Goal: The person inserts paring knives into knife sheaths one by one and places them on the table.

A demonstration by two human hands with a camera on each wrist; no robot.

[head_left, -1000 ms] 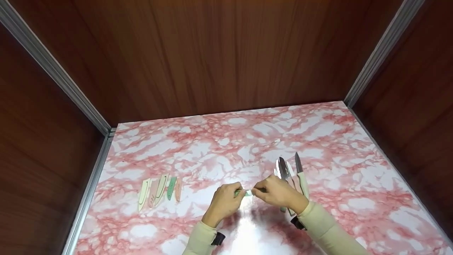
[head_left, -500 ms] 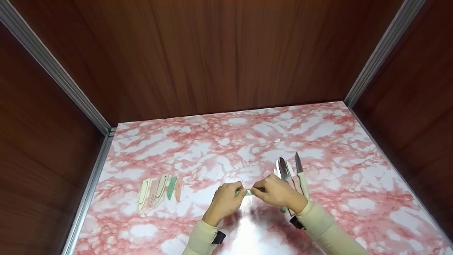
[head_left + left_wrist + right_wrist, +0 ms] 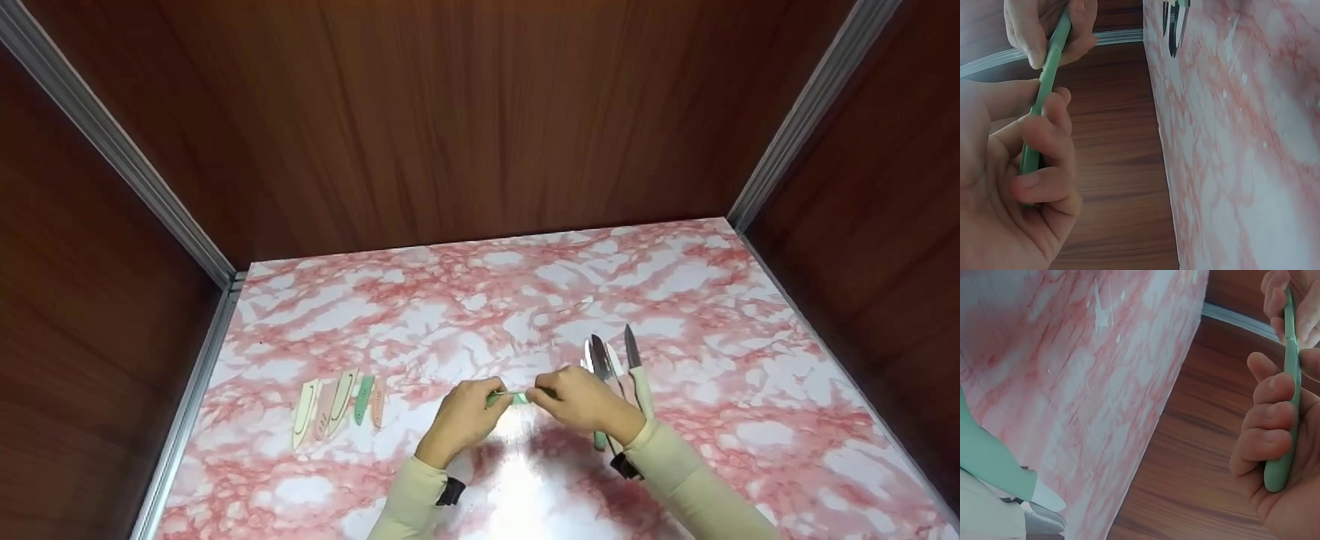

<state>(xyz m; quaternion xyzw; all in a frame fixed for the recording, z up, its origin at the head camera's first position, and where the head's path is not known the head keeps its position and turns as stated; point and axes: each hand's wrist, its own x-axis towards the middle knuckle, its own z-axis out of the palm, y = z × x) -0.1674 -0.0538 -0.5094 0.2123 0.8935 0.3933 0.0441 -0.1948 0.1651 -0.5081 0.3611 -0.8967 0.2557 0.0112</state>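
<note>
A green knife in a green sheath spans both hands above the table. My left hand (image 3: 461,416) grips the sheath (image 3: 1030,160), thumb on one side and curled fingers on the other. The knife's rounded handle (image 3: 1282,467) lies in my right hand (image 3: 581,397), with the fingers wrapped along it. Handle and sheath meet end to end between the hands in the right wrist view; the blade is hidden there. To the right, partly behind my right forearm, lie several bare knives (image 3: 602,358), one with a pale handle (image 3: 642,390) set slightly apart.
Several blade sheaths lie in a row at the left: a cream sheath (image 3: 304,412), pink and pale ones, a green sheath (image 3: 364,400) and a peach sheath (image 3: 378,403). The red-and-white marbled table (image 3: 480,300) has wood-grain walls (image 3: 480,127) around it.
Both hands have shifted slightly left and away from the person, carrying the sheathed knife with them. Their grips look the same. The knives and sheaths on the table have not moved.
</note>
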